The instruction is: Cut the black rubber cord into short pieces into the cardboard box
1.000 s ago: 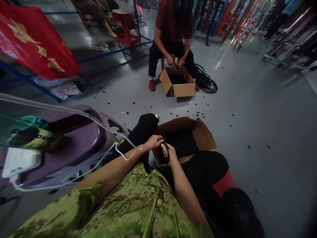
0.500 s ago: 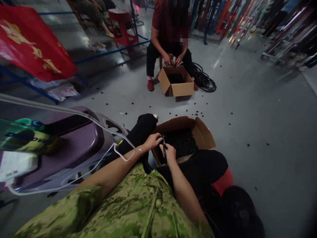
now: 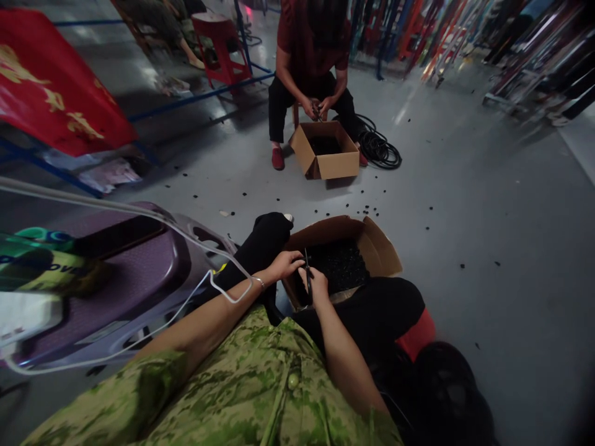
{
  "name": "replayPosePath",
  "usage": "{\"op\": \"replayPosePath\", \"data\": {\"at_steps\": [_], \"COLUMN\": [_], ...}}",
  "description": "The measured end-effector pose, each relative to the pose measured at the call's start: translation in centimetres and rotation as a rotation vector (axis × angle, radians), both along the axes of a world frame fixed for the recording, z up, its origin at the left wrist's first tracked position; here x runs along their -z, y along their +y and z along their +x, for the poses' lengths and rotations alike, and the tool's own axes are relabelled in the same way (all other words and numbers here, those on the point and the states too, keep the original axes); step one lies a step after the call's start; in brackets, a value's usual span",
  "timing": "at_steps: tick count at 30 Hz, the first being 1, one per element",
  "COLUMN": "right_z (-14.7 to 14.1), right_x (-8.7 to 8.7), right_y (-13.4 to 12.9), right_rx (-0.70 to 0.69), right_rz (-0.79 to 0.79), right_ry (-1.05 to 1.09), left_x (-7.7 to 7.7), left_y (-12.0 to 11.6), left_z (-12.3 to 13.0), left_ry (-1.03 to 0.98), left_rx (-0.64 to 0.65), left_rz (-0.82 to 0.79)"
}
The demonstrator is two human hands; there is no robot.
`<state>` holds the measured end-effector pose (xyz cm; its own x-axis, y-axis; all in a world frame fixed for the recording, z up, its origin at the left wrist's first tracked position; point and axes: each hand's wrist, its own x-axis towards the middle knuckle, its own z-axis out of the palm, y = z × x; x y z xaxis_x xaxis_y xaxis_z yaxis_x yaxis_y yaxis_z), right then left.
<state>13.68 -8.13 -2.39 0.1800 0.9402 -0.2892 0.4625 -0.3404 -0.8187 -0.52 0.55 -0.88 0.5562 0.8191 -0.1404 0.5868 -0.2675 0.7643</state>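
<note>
My right hand is closed around the handles of a pair of scissors, whose blades point away from me. Close beside the blades, my left hand pinches a small dark piece that is too small to make out clearly. Both hands are over the near left part of an open cardboard box between my knees. Many small black pieces lie in the box.
Across from me a seated person works with both hands over another cardboard box. A coiled black hose lies beside it. Small black bits dot the floor. At my left stands a purple stool with a white cable crossing it.
The view has shifted slightly, so most things sit a little further left. My hands stay close together over the box with the scissors. The other person's hands have moved slightly.
</note>
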Motion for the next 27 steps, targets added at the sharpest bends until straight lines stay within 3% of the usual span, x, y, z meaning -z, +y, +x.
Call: {"op": "replayPosePath", "data": {"at_steps": [8,13,19,23,27], "right_z": [0.0,0.2,1.1,1.7,1.8], "right_x": [-2.2,-2.4,-3.5,-4.9,-5.7], "right_y": [-0.3,-0.3,-0.7,-1.4,-1.8], "right_rx": [-0.065,-0.054,0.003,-0.023,-0.049], "right_rz": [-0.012,0.025,0.010,0.083,0.082], "right_ry": [-0.241,-0.189,0.343,0.595,0.728], "left_x": [-0.2,-1.0,-4.7,-6.6,-7.3], "left_y": [-0.1,-0.2,0.4,0.7,0.4], "left_z": [0.4,0.6,0.0,-0.5,-0.8], "left_ry": [-0.091,-0.289,-0.653,-0.756,-0.772], "left_rx": [-0.177,-0.310,-0.099,0.013,0.075], "left_rz": [-0.097,-0.422,-0.908,-1.028,-1.105]}}
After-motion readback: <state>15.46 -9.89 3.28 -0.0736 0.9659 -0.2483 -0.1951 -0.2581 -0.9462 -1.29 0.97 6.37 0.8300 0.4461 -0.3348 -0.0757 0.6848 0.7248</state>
